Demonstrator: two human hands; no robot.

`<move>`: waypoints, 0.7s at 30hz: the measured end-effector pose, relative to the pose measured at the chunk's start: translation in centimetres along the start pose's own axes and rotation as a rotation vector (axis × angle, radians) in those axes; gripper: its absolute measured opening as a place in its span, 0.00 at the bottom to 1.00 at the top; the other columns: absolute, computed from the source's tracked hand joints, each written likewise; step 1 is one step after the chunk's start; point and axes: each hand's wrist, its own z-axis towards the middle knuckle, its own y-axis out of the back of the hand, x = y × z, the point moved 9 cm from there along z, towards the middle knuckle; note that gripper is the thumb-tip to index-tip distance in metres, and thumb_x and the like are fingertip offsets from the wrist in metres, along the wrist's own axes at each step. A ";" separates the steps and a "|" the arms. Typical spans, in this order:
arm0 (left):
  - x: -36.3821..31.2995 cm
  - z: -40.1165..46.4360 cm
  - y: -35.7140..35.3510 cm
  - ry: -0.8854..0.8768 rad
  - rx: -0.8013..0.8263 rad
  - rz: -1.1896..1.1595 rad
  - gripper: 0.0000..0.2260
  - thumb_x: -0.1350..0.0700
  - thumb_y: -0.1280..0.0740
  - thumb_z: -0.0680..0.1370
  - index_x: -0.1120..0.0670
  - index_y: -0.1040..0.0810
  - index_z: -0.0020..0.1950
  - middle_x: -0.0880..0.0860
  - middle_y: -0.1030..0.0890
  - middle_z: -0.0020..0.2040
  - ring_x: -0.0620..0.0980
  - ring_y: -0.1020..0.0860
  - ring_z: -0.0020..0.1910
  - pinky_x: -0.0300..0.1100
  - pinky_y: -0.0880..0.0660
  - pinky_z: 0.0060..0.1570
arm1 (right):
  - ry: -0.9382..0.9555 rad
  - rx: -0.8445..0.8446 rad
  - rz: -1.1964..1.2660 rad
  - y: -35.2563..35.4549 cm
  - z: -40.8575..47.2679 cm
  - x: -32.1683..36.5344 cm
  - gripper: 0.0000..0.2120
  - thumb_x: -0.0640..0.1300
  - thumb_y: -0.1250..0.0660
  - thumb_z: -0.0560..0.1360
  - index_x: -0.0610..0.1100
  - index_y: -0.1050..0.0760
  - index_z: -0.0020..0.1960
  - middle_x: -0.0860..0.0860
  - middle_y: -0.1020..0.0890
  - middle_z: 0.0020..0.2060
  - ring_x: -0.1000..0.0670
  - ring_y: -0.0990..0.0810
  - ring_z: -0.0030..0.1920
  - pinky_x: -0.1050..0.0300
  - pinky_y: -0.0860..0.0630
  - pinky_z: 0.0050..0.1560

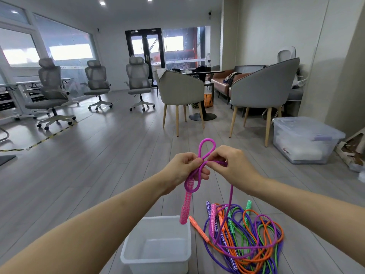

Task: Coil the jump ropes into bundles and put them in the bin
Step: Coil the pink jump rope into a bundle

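Magenta jump rope (199, 165) is being held up between both hands, above the floor and over the white plastic bin (158, 260). Left hand (186, 167) is reaching forward, arm extended, fingers curling round the gathered rope loops and gripping them; one loop is sticking up above the fist, another is hanging below it, and the pink patterned handle (185, 208) is dangling down, its tip overlapping the bin's far rim. Right hand (227, 163) is sitting level with the left, just beside it, thumb and fingertips pinching the rope strand; the rest of the strand is dropping from this hand down into the rope pile (245, 236). That pile of tangled orange, green and purple ropes with handles is lying on the grey wood-look floor (88, 171), just right of the bin. Lidded clear storage box (304, 139) is sitting farther right, near two grey armchairs (262, 84); office chairs (138, 80) are standing at the back left.
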 end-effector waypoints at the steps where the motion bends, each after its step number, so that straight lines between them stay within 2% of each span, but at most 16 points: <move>1: 0.0 -0.1 -0.2 0.004 0.013 -0.011 0.12 0.57 0.40 0.86 0.64 0.23 0.60 0.60 0.14 0.49 0.57 0.14 0.50 0.48 0.18 0.56 | -0.001 -0.005 0.003 0.0 0.1 0.1 0.03 0.42 0.26 0.77 0.46 0.19 0.51 0.57 0.21 0.42 0.60 0.22 0.43 0.71 0.26 0.44; 4: -0.2 -0.2 -0.4 0.006 0.038 -0.004 0.12 0.58 0.39 0.85 0.64 0.21 0.60 0.60 0.14 0.50 0.57 0.14 0.51 0.46 0.18 0.55 | -0.022 -0.032 0.005 0.2 0.1 -0.1 0.04 0.42 0.25 0.76 0.45 0.18 0.50 0.56 0.20 0.41 0.60 0.21 0.42 0.72 0.27 0.42; 7: -0.2 -0.2 -0.5 0.018 0.074 0.074 0.11 0.59 0.39 0.85 0.63 0.20 0.59 0.59 0.14 0.48 0.54 0.15 0.47 0.43 0.19 0.52 | -0.052 -0.035 0.029 0.3 -0.1 -0.2 0.05 0.44 0.24 0.76 0.45 0.18 0.49 0.55 0.19 0.40 0.58 0.20 0.41 0.68 0.25 0.41; 10: -0.5 -0.3 -0.2 0.013 0.064 0.122 0.11 0.57 0.42 0.86 0.62 0.22 0.57 0.56 0.17 0.45 0.52 0.15 0.47 0.47 0.19 0.55 | -0.112 -0.027 0.102 0.3 -0.1 -0.9 0.05 0.48 0.26 0.77 0.47 0.20 0.49 0.55 0.19 0.38 0.55 0.21 0.39 0.65 0.24 0.39; 13: -0.9 -0.5 0.8 0.010 0.009 -0.038 0.12 0.57 0.46 0.87 0.61 0.25 0.55 0.53 0.20 0.41 0.52 0.16 0.45 0.48 0.21 0.58 | -0.267 -0.020 0.167 0.5 -0.4 -3.8 0.05 0.48 0.31 0.81 0.48 0.20 0.49 0.50 0.18 0.38 0.52 0.20 0.40 0.61 0.25 0.39; 15: -0.8 -0.5 1.1 0.046 0.003 -0.275 0.11 0.57 0.47 0.88 0.59 0.28 0.54 0.51 0.26 0.37 0.49 0.23 0.37 0.47 0.23 0.54 | -0.371 -0.039 0.221 0.7 -0.9 -5.6 0.09 0.50 0.32 0.82 0.46 0.20 0.47 0.45 0.19 0.38 0.50 0.23 0.38 0.57 0.27 0.38; 17: -0.8 -0.5 1.0 0.081 0.016 -0.447 0.10 0.57 0.47 0.87 0.58 0.29 0.52 0.50 0.30 0.35 0.47 0.31 0.34 0.45 0.26 0.48 | -0.470 -0.089 0.283 0.9 -1.3 -6.7 0.13 0.53 0.32 0.81 0.43 0.20 0.47 0.44 0.20 0.37 0.50 0.24 0.37 0.57 0.28 0.38; 19: -0.7 -0.5 0.4 0.105 0.041 -0.488 0.10 0.57 0.47 0.87 0.58 0.29 0.53 0.50 0.31 0.35 0.47 0.33 0.33 0.44 0.29 0.45 | -0.571 -0.152 0.352 0.8 -1.5 -7.4 0.14 0.52 0.33 0.82 0.41 0.21 0.49 0.46 0.21 0.38 0.50 0.25 0.38 0.56 0.27 0.39; 21: -0.6 -0.5 -0.3 0.109 0.054 -0.476 0.10 0.57 0.47 0.87 0.59 0.29 0.55 0.50 0.31 0.35 0.46 0.34 0.33 0.42 0.29 0.43 | -0.652 -0.207 0.449 0.0 -1.4 -7.6 0.10 0.48 0.36 0.84 0.42 0.21 0.52 0.46 0.22 0.40 0.49 0.26 0.39 0.53 0.27 0.40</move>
